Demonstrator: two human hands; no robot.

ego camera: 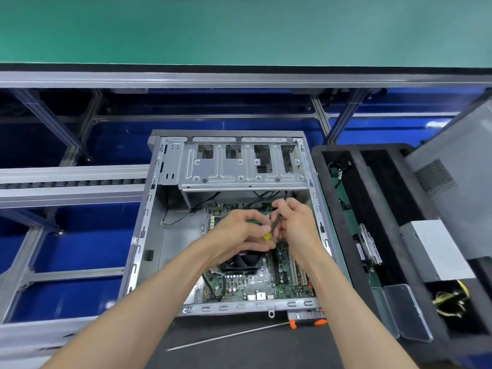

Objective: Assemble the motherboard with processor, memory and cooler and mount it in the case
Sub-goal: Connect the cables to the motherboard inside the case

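Hands [269, 230] together, pinching yellow connector [267, 237]

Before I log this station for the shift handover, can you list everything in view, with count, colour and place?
computer case: one, grey metal, open, centre of the bench
drive cage: one, bare silver, far end of the case
motherboard: one, green, on the case floor
cooler fan: one, black, on the motherboard, partly under the left hand
yellow connector: one, on a dark cable, between both hands
screwdriver: one, long silver shaft, orange and black handle, on the bench in front of the case
foam tray: one, black, right of the case, parts in its slots
side panel: one, grey, vented, far right
left hand: one, over the motherboard
right hand: one, pinching the cable
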